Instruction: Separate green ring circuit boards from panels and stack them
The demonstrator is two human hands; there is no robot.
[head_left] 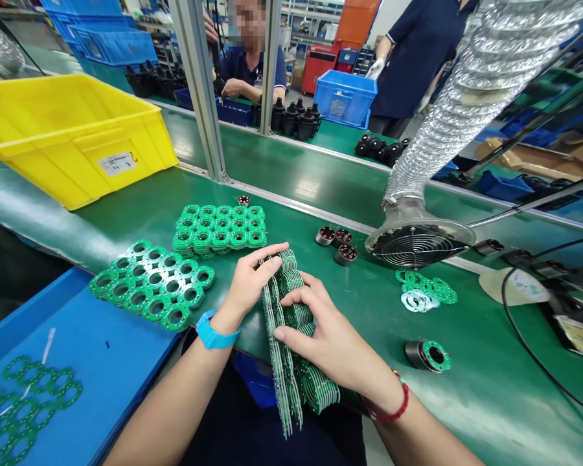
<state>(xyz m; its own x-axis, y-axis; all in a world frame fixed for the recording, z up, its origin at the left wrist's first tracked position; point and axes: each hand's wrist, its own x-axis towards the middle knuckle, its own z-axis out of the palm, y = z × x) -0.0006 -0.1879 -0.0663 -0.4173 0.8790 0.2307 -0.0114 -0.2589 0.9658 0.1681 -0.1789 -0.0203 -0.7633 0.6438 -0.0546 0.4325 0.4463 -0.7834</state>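
Between my hands, at the bench's front edge, a thick stack of green ring-shaped circuit board panels stands tilted on edge. My left hand pinches its upper end, fingers along the far side. My right hand is wrapped round the right side, thumb and fingertips pressed against the boards. To the left lie another stack of ring board panels and, farther back, a taller one. Right of my hands, a motor stator with a green ring board lies on its side.
A yellow bin stands back left; a blue tray with loose panels is front left. Copper-wound stators sit near the metal rail. An extraction hood hangs at right, beside loose ring boards. Two people work across the bench.
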